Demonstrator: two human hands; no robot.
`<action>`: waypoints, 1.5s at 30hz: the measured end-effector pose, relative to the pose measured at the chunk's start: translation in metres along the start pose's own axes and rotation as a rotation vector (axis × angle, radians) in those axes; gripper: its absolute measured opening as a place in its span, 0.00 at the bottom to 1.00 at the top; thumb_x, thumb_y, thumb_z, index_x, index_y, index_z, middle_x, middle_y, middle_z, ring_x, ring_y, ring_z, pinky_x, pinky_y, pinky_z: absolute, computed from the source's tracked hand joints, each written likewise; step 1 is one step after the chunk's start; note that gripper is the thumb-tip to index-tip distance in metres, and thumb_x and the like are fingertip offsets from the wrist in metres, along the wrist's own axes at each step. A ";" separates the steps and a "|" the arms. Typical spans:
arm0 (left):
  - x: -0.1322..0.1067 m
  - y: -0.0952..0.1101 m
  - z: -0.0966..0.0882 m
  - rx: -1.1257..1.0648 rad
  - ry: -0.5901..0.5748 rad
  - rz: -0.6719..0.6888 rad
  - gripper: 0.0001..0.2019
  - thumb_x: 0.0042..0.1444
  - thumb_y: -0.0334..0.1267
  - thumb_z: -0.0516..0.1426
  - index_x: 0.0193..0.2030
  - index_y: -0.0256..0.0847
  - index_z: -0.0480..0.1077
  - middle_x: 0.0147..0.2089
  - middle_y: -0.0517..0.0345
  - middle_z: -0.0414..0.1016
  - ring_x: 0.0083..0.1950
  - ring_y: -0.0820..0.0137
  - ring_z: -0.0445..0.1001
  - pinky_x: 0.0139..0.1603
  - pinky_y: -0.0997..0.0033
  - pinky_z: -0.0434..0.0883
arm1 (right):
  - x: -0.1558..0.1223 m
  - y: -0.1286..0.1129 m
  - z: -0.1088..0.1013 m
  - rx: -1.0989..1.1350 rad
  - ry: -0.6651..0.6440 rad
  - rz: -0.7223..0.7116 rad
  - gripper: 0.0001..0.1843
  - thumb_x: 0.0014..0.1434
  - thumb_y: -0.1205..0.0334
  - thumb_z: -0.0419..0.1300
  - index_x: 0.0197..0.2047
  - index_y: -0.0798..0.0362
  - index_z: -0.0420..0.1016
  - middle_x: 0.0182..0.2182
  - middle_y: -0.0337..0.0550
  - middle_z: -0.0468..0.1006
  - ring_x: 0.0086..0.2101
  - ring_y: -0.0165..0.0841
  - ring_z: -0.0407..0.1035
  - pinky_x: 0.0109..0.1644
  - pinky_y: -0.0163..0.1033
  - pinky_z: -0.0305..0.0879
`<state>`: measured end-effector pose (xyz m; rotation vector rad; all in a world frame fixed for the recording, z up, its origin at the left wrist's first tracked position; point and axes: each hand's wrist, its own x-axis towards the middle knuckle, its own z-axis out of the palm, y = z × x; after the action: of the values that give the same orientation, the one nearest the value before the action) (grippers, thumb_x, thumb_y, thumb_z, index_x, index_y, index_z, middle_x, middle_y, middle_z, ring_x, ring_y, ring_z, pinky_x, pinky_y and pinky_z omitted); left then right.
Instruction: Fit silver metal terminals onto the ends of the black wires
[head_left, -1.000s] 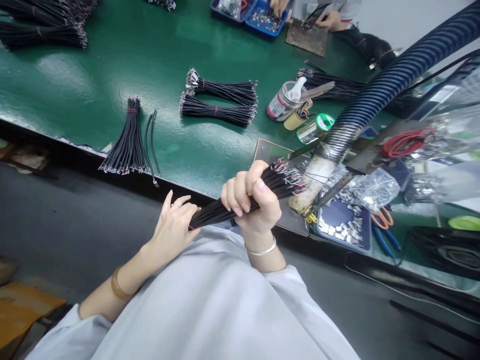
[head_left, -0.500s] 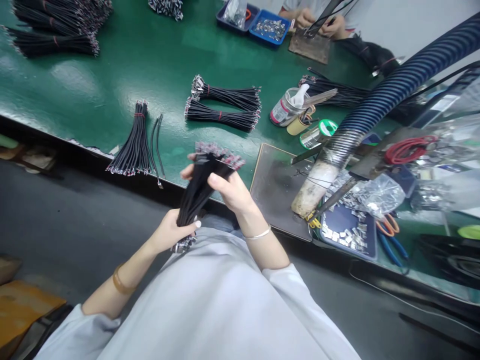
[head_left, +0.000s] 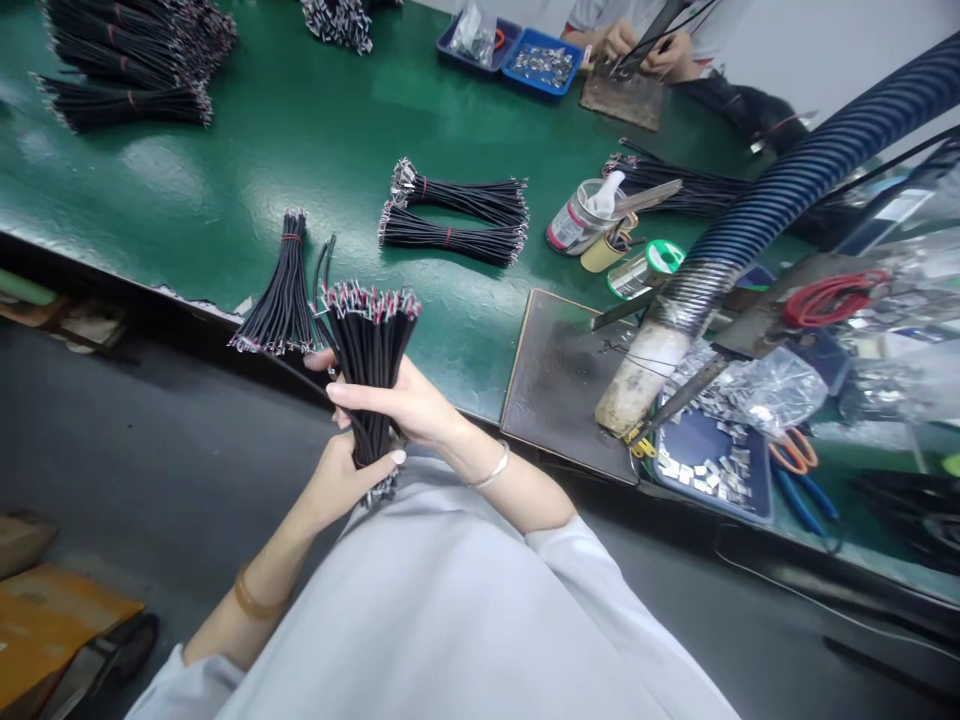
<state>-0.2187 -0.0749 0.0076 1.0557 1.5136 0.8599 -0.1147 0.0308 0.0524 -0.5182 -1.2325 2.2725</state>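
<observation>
A thick bundle of black cables (head_left: 371, 360) stands upright in front of my body, its stripped red and white wire ends fanned out at the top. My left hand (head_left: 343, 475) is wrapped round its lower part, thumb across the front. Higher up, my right hand (head_left: 397, 400) grips the same bundle, with the thumb pointing left over it. One loose cable sticks out to the left near the right hand's fingertips; which fingers touch it I cannot tell. Just beyond, a tied cable bundle (head_left: 283, 290) lies spread at the table's edge.
Two tied bundles (head_left: 454, 238) lie mid-table on the green table (head_left: 300, 120). To the right are a dark board (head_left: 555, 380), a ribbed hose (head_left: 795, 150), a solder spool (head_left: 645, 268) and a tray of metal parts (head_left: 697, 440). Another person's hands (head_left: 645, 50) work at the far side.
The held bundle has swung left and become more upright. My right hand has moved left and down along it, and a single cable now juts out to the left.
</observation>
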 end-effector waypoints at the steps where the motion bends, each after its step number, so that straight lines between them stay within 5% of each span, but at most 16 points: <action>1: 0.001 -0.001 -0.001 0.063 0.009 0.035 0.14 0.51 0.46 0.64 0.36 0.36 0.78 0.36 0.50 0.83 0.39 0.59 0.81 0.42 0.64 0.77 | -0.002 -0.001 0.003 0.017 0.044 -0.044 0.26 0.47 0.41 0.75 0.35 0.53 0.75 0.24 0.31 0.72 0.25 0.24 0.67 0.32 0.33 0.69; 6: -0.003 0.002 -0.003 0.069 -0.070 0.027 0.14 0.52 0.47 0.63 0.33 0.36 0.77 0.31 0.51 0.83 0.34 0.62 0.80 0.37 0.66 0.76 | -0.004 -0.008 -0.005 -0.002 0.086 -0.143 0.28 0.50 0.38 0.73 0.41 0.52 0.75 0.27 0.33 0.75 0.27 0.27 0.72 0.36 0.35 0.72; 8: -0.002 0.010 -0.008 -0.044 -0.097 -0.046 0.14 0.49 0.48 0.63 0.29 0.37 0.75 0.27 0.51 0.81 0.29 0.63 0.79 0.32 0.67 0.76 | -0.006 -0.011 -0.017 -0.101 0.126 -0.187 0.34 0.49 0.35 0.72 0.50 0.50 0.76 0.37 0.38 0.81 0.39 0.33 0.78 0.50 0.40 0.76; 11: 0.016 0.033 -0.030 -0.054 0.046 -0.073 0.17 0.48 0.50 0.62 0.22 0.37 0.74 0.23 0.51 0.78 0.25 0.66 0.76 0.28 0.69 0.73 | -0.021 -0.011 -0.037 -0.240 0.241 -0.266 0.40 0.52 0.33 0.69 0.62 0.44 0.71 0.57 0.43 0.79 0.57 0.37 0.74 0.65 0.45 0.70; 15: 0.076 0.090 -0.075 0.140 0.310 0.143 0.16 0.45 0.49 0.62 0.25 0.36 0.72 0.22 0.56 0.75 0.25 0.67 0.74 0.29 0.69 0.71 | -0.062 0.007 -0.053 -0.360 0.225 -0.131 0.36 0.59 0.38 0.67 0.65 0.46 0.70 0.58 0.49 0.80 0.54 0.37 0.77 0.63 0.48 0.72; 18: 0.137 0.148 -0.094 0.630 0.417 0.341 0.15 0.51 0.44 0.63 0.31 0.30 0.72 0.32 0.56 0.78 0.41 0.61 0.80 0.49 0.61 0.74 | -0.094 0.031 -0.053 -0.457 0.197 0.066 0.29 0.60 0.40 0.66 0.55 0.52 0.79 0.49 0.52 0.85 0.46 0.39 0.81 0.56 0.49 0.77; 21: 0.195 0.203 -0.085 1.088 0.403 0.343 0.21 0.61 0.46 0.60 0.42 0.22 0.75 0.46 0.47 0.80 0.60 0.46 0.75 0.62 0.45 0.66 | -0.116 0.052 -0.051 -0.504 0.272 0.185 0.27 0.59 0.41 0.65 0.52 0.53 0.82 0.47 0.52 0.86 0.45 0.41 0.82 0.55 0.49 0.77; 24: 0.240 0.234 -0.052 1.216 0.382 0.415 0.21 0.67 0.40 0.58 0.54 0.18 0.73 0.60 0.31 0.76 0.65 0.43 0.71 0.65 0.43 0.65 | -0.131 0.065 -0.052 -0.497 0.373 0.249 0.30 0.57 0.38 0.66 0.51 0.53 0.82 0.47 0.53 0.86 0.46 0.43 0.82 0.54 0.50 0.77; 27: 0.277 0.232 -0.016 1.273 0.315 0.425 0.25 0.73 0.43 0.53 0.62 0.17 0.67 0.65 0.27 0.72 0.68 0.46 0.69 0.67 0.45 0.63 | -0.143 0.070 -0.057 -0.456 0.460 0.252 0.31 0.55 0.35 0.66 0.51 0.50 0.83 0.47 0.52 0.87 0.48 0.46 0.82 0.56 0.53 0.77; 32: 0.330 0.194 0.018 1.406 0.112 0.413 0.25 0.64 0.48 0.63 0.58 0.28 0.75 0.61 0.33 0.78 0.70 0.40 0.66 0.73 0.29 0.45 | -0.155 0.067 -0.062 -0.414 0.555 0.236 0.23 0.54 0.35 0.67 0.46 0.40 0.84 0.46 0.50 0.87 0.48 0.53 0.82 0.56 0.62 0.76; 36: 0.354 0.177 0.012 1.453 0.081 0.505 0.24 0.63 0.49 0.61 0.59 0.33 0.75 0.60 0.36 0.79 0.72 0.36 0.62 0.71 0.21 0.38 | -0.154 0.067 -0.063 -0.392 0.570 0.234 0.21 0.53 0.36 0.68 0.44 0.38 0.84 0.44 0.49 0.87 0.48 0.54 0.82 0.56 0.64 0.76; 45: 0.351 0.190 -0.014 1.286 0.261 0.609 0.23 0.67 0.38 0.54 0.66 0.32 0.68 0.65 0.32 0.74 0.71 0.41 0.65 0.76 0.33 0.35 | -0.148 0.072 -0.068 -0.383 0.541 0.232 0.20 0.51 0.37 0.70 0.43 0.37 0.84 0.42 0.48 0.87 0.46 0.55 0.82 0.54 0.62 0.76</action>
<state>-0.2191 0.3207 0.0626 2.4964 2.0186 0.3101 0.0233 -0.0448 -0.0308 -1.3746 -1.3624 1.8683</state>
